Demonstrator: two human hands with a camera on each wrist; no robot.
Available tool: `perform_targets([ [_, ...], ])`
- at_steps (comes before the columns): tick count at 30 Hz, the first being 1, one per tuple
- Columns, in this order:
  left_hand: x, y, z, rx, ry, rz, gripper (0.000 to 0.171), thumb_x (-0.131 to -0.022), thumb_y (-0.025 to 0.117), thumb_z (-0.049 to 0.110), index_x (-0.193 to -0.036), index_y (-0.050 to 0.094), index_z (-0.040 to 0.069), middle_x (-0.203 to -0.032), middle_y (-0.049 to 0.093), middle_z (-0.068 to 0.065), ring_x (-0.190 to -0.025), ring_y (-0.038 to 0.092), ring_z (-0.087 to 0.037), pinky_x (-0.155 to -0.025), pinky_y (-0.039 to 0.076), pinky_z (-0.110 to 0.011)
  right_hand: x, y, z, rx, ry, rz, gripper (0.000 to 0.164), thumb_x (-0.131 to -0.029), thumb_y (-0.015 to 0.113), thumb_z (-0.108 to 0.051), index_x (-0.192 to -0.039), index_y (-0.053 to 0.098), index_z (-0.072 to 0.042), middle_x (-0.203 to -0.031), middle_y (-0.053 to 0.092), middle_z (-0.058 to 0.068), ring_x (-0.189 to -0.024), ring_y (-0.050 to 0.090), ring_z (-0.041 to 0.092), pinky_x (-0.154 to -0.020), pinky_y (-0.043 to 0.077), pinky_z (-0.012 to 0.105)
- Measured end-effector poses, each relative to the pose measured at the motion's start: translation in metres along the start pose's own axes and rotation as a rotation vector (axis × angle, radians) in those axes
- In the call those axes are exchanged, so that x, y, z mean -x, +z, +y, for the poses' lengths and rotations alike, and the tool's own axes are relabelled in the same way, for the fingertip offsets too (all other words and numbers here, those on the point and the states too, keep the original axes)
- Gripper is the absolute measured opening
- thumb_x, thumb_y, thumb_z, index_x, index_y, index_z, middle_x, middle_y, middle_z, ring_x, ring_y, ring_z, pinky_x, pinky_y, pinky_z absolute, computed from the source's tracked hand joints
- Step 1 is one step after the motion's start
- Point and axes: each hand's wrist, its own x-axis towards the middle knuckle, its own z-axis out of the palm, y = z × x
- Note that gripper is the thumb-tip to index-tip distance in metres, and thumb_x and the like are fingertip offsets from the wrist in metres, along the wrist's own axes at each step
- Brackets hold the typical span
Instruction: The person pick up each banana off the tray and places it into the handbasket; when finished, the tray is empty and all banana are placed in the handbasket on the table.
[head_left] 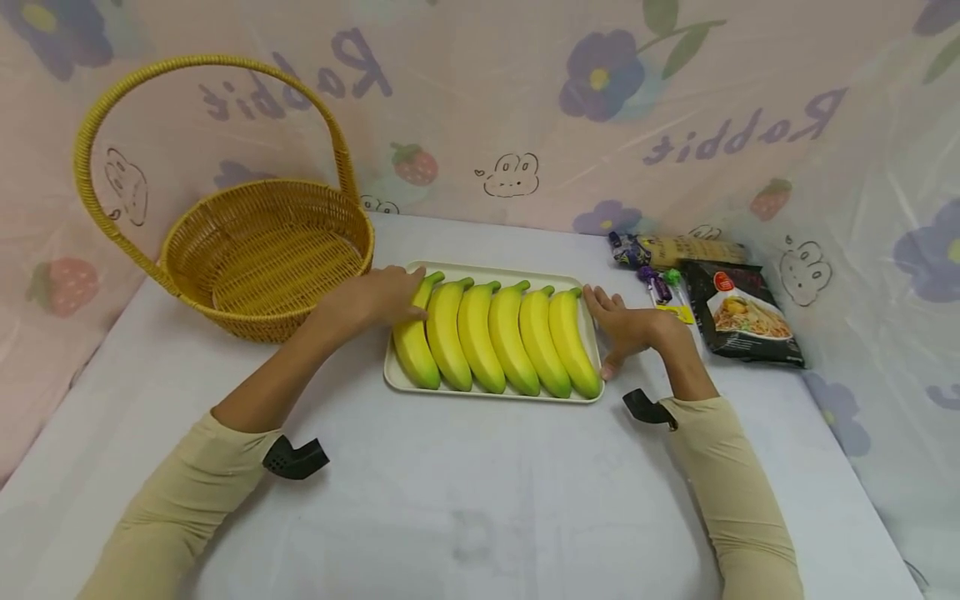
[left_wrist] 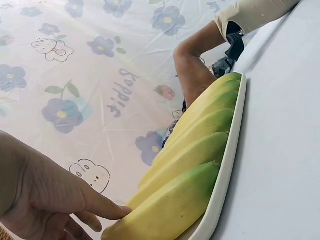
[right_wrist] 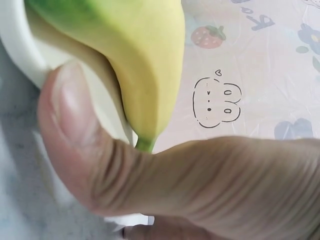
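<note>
Several yellow bananas [head_left: 480, 342] with green ends lie side by side on a cream rectangular tray [head_left: 495, 397]. At the tray's far left corner, my left hand [head_left: 375, 296] reaches over the leftmost banana [head_left: 415, 354]. One digit touches that banana near its stem in the left wrist view, while the other fingers are partly hidden below. Beside the tray's right rim is my right hand [head_left: 626, 325], fingers spread and its thumb [right_wrist: 72, 120] right at the rim. The rightmost banana [right_wrist: 155, 65] lies just inside, its stem near this hand.
A yellow woven basket [head_left: 270, 329] with a tall handle stands left of the tray. At the right lie a black noodle packet [head_left: 750, 317], wrapped lollipops [head_left: 663, 287] and a long pale package [head_left: 675, 250]. A patterned curtain [head_left: 480, 100] closes off the back of the white table [head_left: 480, 483].
</note>
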Motion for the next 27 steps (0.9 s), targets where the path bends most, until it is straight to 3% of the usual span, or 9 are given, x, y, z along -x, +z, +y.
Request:
perform_targets([
  [4, 0.001, 0.0027, 0.0, 0.01, 0.003, 0.013, 0.079, -0.108, 0.055, 0.04, -0.164, 0.022, -0.004, -0.163, 0.036, -0.033, -0.152, 0.036, -0.048, -0.126, 0.032, -0.059, -0.0008, 0.0001, -0.001, -0.001, 0.009, 0.004, 0.152, -0.069, 0.095, -0.037, -0.162, -0.019, 0.003, -0.169, -0.02, 0.032, -0.156, -0.01, 0.058, -0.125, 0.004, 0.073],
  [15, -0.0019, 0.001, 0.0019, 0.059, -0.048, -0.006, 0.079, -0.107, 0.054, 0.038, -0.163, 0.02, -0.006, -0.16, 0.04, -0.035, -0.149, 0.043, -0.046, -0.122, 0.039, -0.056, -0.0025, -0.002, -0.0008, 0.012, 0.023, 0.001, 0.153, -0.07, 0.095, -0.036, -0.162, -0.02, 0.002, -0.169, -0.021, 0.031, -0.156, -0.01, 0.058, -0.124, 0.006, 0.074],
  [17, -0.003, 0.0007, 0.003, 0.066, -0.061, -0.006, 0.077, -0.107, 0.054, 0.037, -0.162, 0.023, -0.007, -0.155, 0.047, -0.034, -0.14, 0.053, -0.044, -0.114, 0.047, -0.053, -0.0026, -0.0027, 0.0001, 0.018, 0.024, 0.006, 0.152, -0.07, 0.095, -0.037, -0.162, -0.02, 0.001, -0.17, -0.021, 0.031, -0.156, -0.01, 0.058, -0.125, 0.006, 0.073],
  [20, -0.0039, 0.0007, 0.0039, 0.068, -0.073, 0.003, 0.07, -0.106, 0.053, 0.036, -0.158, 0.034, -0.006, -0.137, 0.06, -0.031, -0.115, 0.064, -0.037, -0.093, 0.054, -0.045, -0.0026, -0.0032, 0.0007, 0.02, 0.025, 0.004, 0.152, -0.069, 0.094, -0.037, -0.162, -0.02, 0.001, -0.17, -0.021, 0.031, -0.156, -0.01, 0.058, -0.124, 0.006, 0.074],
  [23, -0.0044, 0.0022, 0.0036, 0.085, -0.08, 0.019, 0.066, -0.105, 0.054, 0.034, -0.155, 0.04, -0.006, -0.12, 0.064, -0.024, -0.094, 0.061, -0.03, -0.074, 0.049, -0.035, -0.0027, -0.0028, -0.0001, 0.018, 0.025, 0.003, 0.153, -0.069, 0.094, -0.037, -0.162, -0.021, 0.0, -0.17, -0.021, 0.031, -0.156, -0.01, 0.058, -0.124, 0.007, 0.075],
  [27, -0.0036, 0.0056, 0.0048, 0.126, -0.09, 0.039, 0.062, -0.102, 0.056, 0.031, -0.148, 0.046, -0.008, -0.11, 0.064, -0.021, -0.083, 0.059, -0.025, -0.064, 0.045, -0.029, -0.0026, -0.0007, -0.0015, 0.007, 0.024, 0.0, 0.153, -0.069, 0.095, -0.036, -0.162, -0.021, 0.0, -0.169, -0.021, 0.03, -0.156, -0.01, 0.058, -0.124, 0.006, 0.075],
])
